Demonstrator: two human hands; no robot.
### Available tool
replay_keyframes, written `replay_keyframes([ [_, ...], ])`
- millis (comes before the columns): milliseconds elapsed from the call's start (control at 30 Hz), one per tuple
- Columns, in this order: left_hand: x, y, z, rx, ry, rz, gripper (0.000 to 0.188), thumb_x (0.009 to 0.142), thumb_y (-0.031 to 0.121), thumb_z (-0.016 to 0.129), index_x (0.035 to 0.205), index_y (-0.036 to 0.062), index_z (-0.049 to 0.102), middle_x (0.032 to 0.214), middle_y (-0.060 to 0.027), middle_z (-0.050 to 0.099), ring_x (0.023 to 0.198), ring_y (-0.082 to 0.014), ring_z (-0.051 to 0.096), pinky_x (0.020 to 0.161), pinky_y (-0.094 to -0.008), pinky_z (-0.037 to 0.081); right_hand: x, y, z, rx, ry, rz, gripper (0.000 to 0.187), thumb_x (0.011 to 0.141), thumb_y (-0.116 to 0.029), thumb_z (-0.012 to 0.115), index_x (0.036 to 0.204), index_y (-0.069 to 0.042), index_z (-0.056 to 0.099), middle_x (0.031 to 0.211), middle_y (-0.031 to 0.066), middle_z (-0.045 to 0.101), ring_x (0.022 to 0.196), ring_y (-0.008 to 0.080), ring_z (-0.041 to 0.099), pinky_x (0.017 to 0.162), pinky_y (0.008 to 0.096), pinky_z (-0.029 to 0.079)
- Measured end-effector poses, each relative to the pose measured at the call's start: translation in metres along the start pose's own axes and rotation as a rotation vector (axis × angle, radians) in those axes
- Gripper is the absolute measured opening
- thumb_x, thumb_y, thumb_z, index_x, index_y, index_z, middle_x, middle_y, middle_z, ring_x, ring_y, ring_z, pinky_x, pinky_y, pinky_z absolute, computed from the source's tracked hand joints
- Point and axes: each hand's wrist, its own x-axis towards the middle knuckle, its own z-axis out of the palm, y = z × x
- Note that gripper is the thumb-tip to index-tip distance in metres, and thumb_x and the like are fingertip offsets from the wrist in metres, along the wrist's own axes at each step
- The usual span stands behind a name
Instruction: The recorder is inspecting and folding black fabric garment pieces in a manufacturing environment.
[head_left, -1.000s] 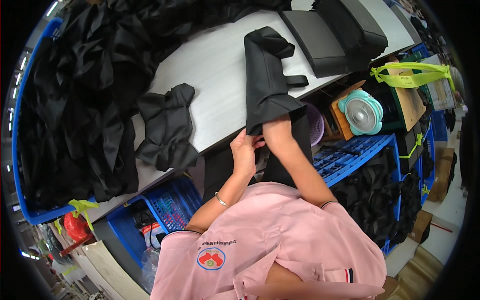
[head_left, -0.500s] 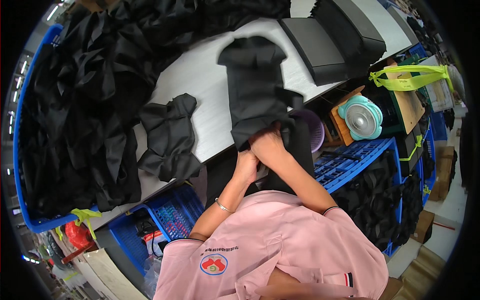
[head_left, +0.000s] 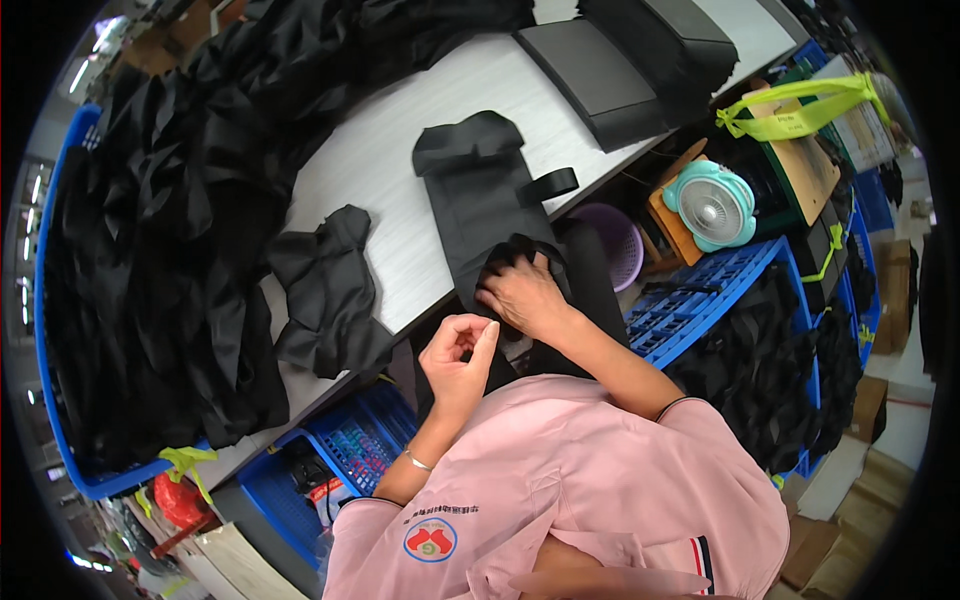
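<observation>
A long black fabric piece (head_left: 470, 205) lies over the table's near edge, its far end flared and a strap loop (head_left: 550, 185) sticking out on its right side. At its near end, gathered cloth forms a dark opening. My right hand (head_left: 528, 298) grips the cloth there, fingers bent into the folds and partly hidden. Just left of that end, my left hand (head_left: 455, 362) is raised off the cloth. Its thumb and index finger meet in a pinch; anything between the tips is too small to see. A crumpled black fabric piece (head_left: 325, 290) lies further left.
Heaped black cloth (head_left: 170, 240) fills a blue crate (head_left: 45, 300) on the left. Stacked black panels (head_left: 590, 75) sit on the white table (head_left: 385, 170) at the far right. To the right are a purple basket (head_left: 622, 245), a turquoise fan (head_left: 712, 205) and a blue crate (head_left: 700, 300).
My left hand has let go of the fabric's near end and drawn back to the left. My right hand has shifted into the gathered opening. The fabric's far end has settled onto the table.
</observation>
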Motion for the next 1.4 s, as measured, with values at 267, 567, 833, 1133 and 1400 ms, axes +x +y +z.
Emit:
replay_keyframes([
  [267,0.141,-0.052,0.009,0.774,-0.464,0.595,0.035,0.092,0.007,0.067,0.127,0.0030,0.063,0.138,-0.0153,0.060,0.131,-0.0370,0.052,0.114,-0.0462,0.037,-0.024,-0.009,-0.002,0.019,-0.121,-0.064,0.033,0.097,-0.039,0.058,0.122,-0.020,0.067,0.119,0.0054,0.065,0.108,0.0286,0.060,0.097,0.0555,0.040],
  [567,0.184,-0.100,0.004,1.334,-0.260,0.400,0.087,0.085,0.053,0.071,0.155,0.0167,0.035,0.162,-0.0146,0.031,0.137,-0.0529,0.037,0.111,-0.0631,0.029,-0.070,0.025,-0.004,0.125,0.802,0.221,0.063,0.081,-0.023,0.079,0.136,-0.007,0.054,0.132,0.0126,0.054,0.124,0.0291,0.053,0.115,0.0556,0.031],
  [833,0.169,-0.110,0.001,1.234,-0.449,0.562,0.070,0.099,0.035,0.054,0.160,0.0144,0.026,0.167,-0.0150,0.021,0.151,-0.0464,0.017,0.118,-0.0625,0.019,-0.042,0.034,0.010,1.614,0.434,0.754,0.043,0.083,-0.016,0.079,0.120,0.003,0.066,0.112,0.0154,0.071,0.105,0.0249,0.065,0.097,0.0355,0.049],
  [1133,0.187,-0.105,-0.054,1.250,-0.289,0.178,0.066,0.108,0.049,0.034,0.153,0.0010,0.037,0.157,-0.0223,0.039,0.147,-0.0439,0.030,0.120,-0.0496,0.023,-0.155,0.119,0.029,1.773,0.963,0.767,0.038,0.082,0.003,0.074,0.120,0.002,0.067,0.115,0.0110,0.072,0.103,0.0215,0.067,0.095,0.0371,0.053],
  [1400,0.169,-0.094,-0.061,0.913,-0.287,0.045,0.062,0.108,0.044,0.040,0.149,-0.0022,0.043,0.155,-0.0218,0.043,0.145,-0.0371,0.036,0.120,-0.0432,0.026,-0.485,0.213,-0.022,1.399,2.022,0.738,0.038,0.093,-0.009,0.062,0.128,0.004,0.059,0.132,0.0162,0.063,0.119,0.0292,0.061,0.101,0.0446,0.052],
])
